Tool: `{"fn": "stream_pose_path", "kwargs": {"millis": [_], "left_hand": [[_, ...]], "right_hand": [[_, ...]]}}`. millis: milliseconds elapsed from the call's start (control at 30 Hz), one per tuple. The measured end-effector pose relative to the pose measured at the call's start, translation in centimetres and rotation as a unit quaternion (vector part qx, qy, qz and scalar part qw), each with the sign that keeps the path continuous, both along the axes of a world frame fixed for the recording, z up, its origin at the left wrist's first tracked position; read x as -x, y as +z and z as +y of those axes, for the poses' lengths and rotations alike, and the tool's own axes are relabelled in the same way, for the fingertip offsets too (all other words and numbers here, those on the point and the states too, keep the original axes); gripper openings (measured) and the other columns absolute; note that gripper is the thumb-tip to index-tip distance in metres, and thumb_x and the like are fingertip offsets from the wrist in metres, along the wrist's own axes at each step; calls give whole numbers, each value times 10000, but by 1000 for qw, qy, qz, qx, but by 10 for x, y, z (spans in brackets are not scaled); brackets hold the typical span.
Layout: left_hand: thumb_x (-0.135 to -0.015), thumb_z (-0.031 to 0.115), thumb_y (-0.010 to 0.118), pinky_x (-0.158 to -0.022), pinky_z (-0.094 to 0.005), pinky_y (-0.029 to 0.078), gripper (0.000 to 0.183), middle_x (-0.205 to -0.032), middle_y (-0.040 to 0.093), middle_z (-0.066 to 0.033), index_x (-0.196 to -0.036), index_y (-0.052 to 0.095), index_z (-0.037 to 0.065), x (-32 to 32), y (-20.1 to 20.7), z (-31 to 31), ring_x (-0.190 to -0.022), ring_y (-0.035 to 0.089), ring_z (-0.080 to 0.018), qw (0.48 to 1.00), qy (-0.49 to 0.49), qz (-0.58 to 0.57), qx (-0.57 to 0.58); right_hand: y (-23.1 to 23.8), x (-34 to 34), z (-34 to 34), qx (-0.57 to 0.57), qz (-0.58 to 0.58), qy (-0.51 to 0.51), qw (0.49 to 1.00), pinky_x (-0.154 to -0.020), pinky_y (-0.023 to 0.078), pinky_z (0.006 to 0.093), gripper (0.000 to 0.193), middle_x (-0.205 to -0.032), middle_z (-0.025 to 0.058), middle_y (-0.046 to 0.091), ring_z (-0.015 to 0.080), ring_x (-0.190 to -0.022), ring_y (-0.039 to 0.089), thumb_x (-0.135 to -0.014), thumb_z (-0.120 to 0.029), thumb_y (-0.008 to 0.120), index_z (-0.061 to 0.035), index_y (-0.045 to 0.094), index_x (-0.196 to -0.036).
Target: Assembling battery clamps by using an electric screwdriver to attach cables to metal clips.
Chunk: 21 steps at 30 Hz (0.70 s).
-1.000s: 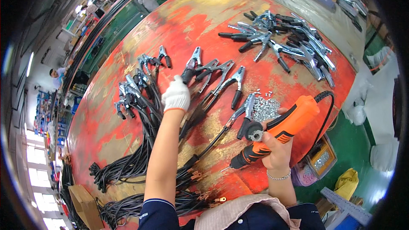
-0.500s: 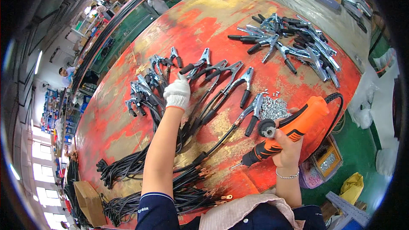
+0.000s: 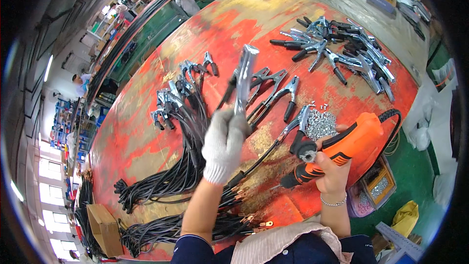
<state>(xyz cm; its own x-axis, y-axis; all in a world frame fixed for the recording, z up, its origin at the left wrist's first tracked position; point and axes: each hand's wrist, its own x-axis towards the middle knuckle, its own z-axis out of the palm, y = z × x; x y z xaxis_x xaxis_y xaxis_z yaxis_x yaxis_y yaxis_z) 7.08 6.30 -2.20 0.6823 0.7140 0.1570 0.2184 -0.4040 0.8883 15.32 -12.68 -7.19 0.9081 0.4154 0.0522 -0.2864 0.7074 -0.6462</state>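
Observation:
My left hand (image 3: 222, 146), in a white knit glove, grips a silver spring clamp (image 3: 243, 76) above the table, its jaws pointing away from me. Motion blurs the clamp. In my bare right hand (image 3: 333, 171) is an orange corded electric screwdriver (image 3: 364, 134), its thin bit pointing left. By my right thumb sits a black round piece with a metal middle (image 3: 307, 153), its kind unclear. Next to it lies a clamp (image 3: 303, 117) on a black cable, beside a heap of small screws (image 3: 320, 124). More cabled clamps (image 3: 288, 93) lie beyond my left hand.
Loose clamps with black handles (image 3: 342, 51) are piled at the far right of the red, worn table (image 3: 220, 24). Black cables (image 3: 161, 183) with copper lugs (image 3: 266, 224) lie near left, beside a cardboard box (image 3: 103, 230). Bins of hardware (image 3: 378, 186) stand right, below the table.
My left hand has come nearer and to the right, now lifting a clamp that lay on the table. The right hand still holds the screwdriver in nearly the same place.

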Motion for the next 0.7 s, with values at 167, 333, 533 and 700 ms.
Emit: {"fn": "stream_pose_path", "kwargs": {"millis": [167,333,533,700], "left_hand": [[-885,162,568,-451,-210,387,275,-689,561,-78,-1101,491,11,48,13,-35,-517,487,-105,935,-27,-65,348],[-822,132,580,-477,-186,439,581,-772,626,-93,-1328,338,-17,72,19,-28,-533,556,-92,901,-93,-90,414],[-796,164,616,-472,-189,425,671,-758,634,-86,-1372,311,5,77,25,-25,-534,558,-90,889,-152,-44,430],[-799,148,602,-469,-184,407,645,-740,624,-78,-1367,321,22,77,20,-24,-536,552,-89,874,-166,-59,453]], "right_hand": [[11,16,31,32,-76,51,995,-719,527,301,591,-900,100,619,175,-818,632,-733,120,652,-57,364,-1217],[9,25,62,53,-143,78,985,-745,519,279,577,-913,93,616,150,-836,621,-721,102,686,-21,390,-1201],[15,37,68,80,-176,100,976,-727,522,282,611,-902,80,612,148,-841,621,-716,95,684,-58,367,-1215],[12,35,66,95,-195,119,969,-733,523,286,613,-898,80,617,155,-837,625,-718,88,689,-56,361,-1215]]}}
